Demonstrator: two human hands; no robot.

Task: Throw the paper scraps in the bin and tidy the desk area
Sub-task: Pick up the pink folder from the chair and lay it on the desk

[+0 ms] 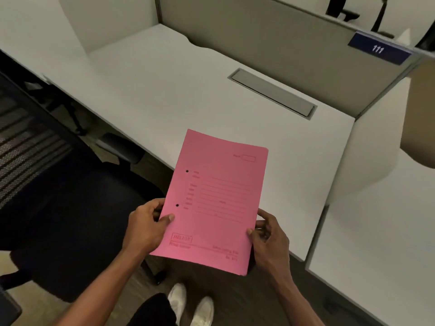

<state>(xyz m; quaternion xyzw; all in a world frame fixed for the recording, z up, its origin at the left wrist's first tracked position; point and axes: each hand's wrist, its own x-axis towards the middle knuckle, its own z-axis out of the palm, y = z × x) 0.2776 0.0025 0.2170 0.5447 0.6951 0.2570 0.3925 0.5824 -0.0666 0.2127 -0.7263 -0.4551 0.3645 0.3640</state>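
A pink file folder (pixel 216 198) with printed lines and two punch holes is held flat above the front edge of the white desk (pixel 179 95). My left hand (pixel 147 228) grips its left edge, thumb on top. My right hand (pixel 268 236) grips the lower right edge. No paper scraps or bin show in this view.
A dark mesh office chair (pixel 58 196) stands at the left, close to the desk. A grey cable flap (pixel 273 92) is set in the desktop near the beige partition (pixel 270 48), which bears a blue sign reading 111 (pixel 379 49). My white shoes (pixel 190 304) are on the floor below.
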